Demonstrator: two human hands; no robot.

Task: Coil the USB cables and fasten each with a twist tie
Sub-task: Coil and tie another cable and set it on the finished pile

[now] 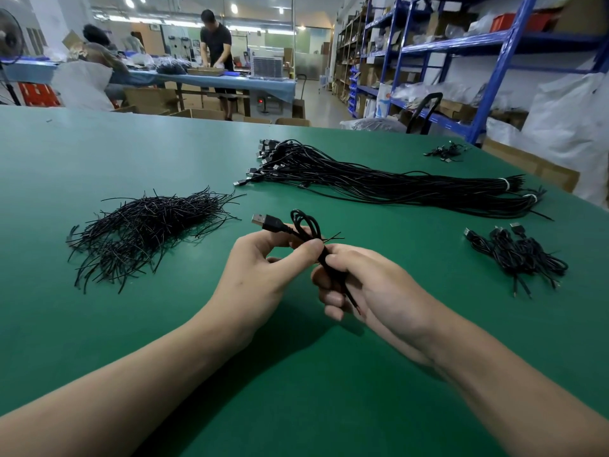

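Note:
A black coiled USB cable [304, 225] is held above the green table [131, 153], its plug pointing left. My left hand [263, 265] pinches the coil near its middle, where a thin twist tie [333, 239] sticks out to the right. My right hand [365, 285] grips the lower part of the coil, and the cable's bare end pokes out below its fingers. A pile of loose black twist ties [145, 232] lies to the left. A long bundle of uncoiled USB cables [379, 183] stretches across the back. Several coiled, tied cables [517, 255] lie at the right.
A small tangle of cables [445, 152] sits at the far right edge of the table. Blue shelving [494, 61] with boxes stands behind on the right. Two people work at a blue table [230, 82] in the background.

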